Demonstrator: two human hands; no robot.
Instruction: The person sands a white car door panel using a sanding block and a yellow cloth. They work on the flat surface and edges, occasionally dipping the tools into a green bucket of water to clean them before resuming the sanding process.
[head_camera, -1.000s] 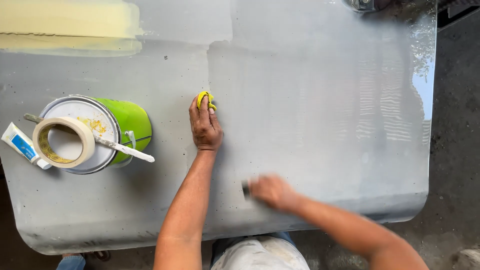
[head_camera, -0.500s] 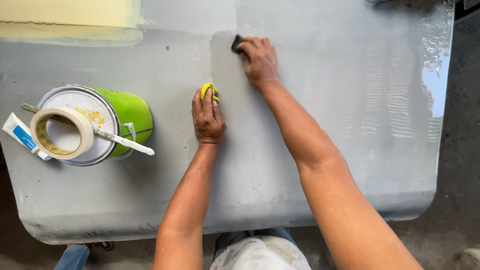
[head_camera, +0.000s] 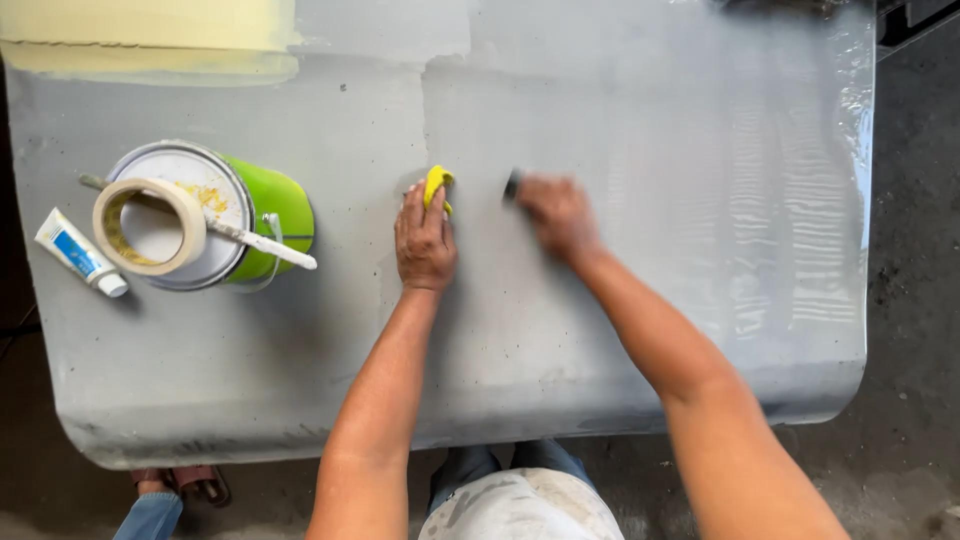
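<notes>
A large grey metal panel (head_camera: 620, 330) lies flat before me. My left hand (head_camera: 424, 240) rests flat on it near the middle, pressing down a small yellow sponge (head_camera: 436, 183) that pokes out past the fingertips. My right hand (head_camera: 556, 212) is blurred with motion just to the right, fingers curled on a small dark sanding block (head_camera: 513, 184) held against the panel surface. The panel looks wet and shiny at the right.
At the left a green can (head_camera: 270, 212) with a white lid carries a roll of masking tape (head_camera: 147, 225) and a stirring stick (head_camera: 262, 245). A small white and blue tube (head_camera: 78, 252) lies beside it. Yellowish masking paper (head_camera: 150, 40) covers the far left corner. Feet (head_camera: 165, 490) show below the panel.
My right hand swept with the sanding block from the near edge up to the far part of the panel, then back down to beside my left hand. The left hand stayed on the sponge.
</notes>
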